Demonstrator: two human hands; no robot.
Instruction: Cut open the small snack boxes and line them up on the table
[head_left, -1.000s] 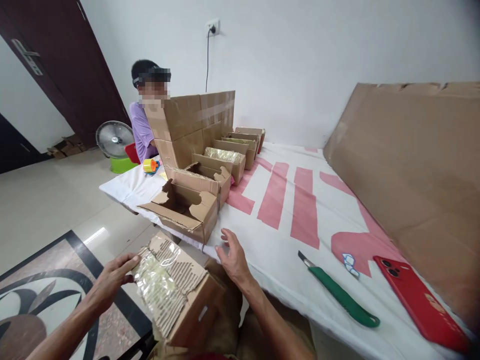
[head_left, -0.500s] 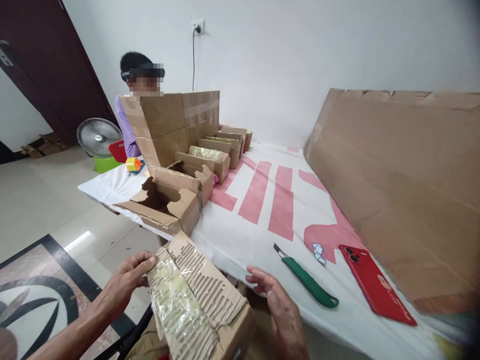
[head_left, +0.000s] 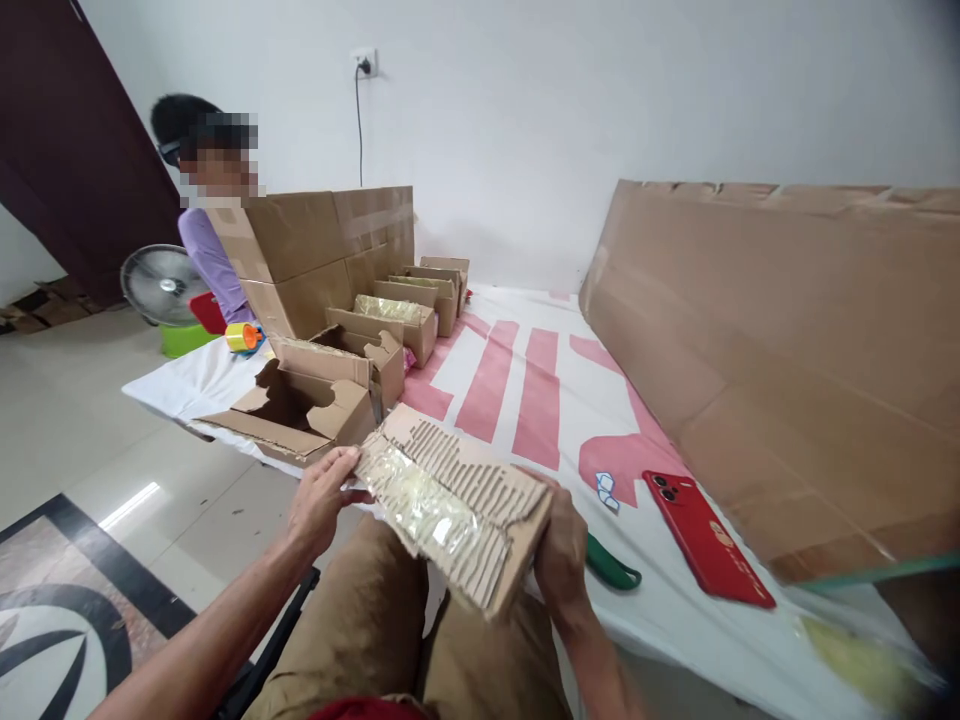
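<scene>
Fingers (head_left: pixel 341 462) of the left hand (head_left: pixel 319 500) and the right hand (head_left: pixel 561 550) are clamped on the two ends of a torn cardboard box (head_left: pixel 454 505) with rough corrugated ribs and shiny tape. It is now raised above the lap, nearer the counter (head_left: pixel 525 420).

Head-worn view, forward and down

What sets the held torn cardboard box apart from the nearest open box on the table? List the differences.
The torn brown cardboard box is shut and lifted between left hand and right hand; the open brown cardboard box rests on the white cloth table. The held one's top is stripped to corrugation, with clear tape. Both are brown corrugated cardboard.
</scene>
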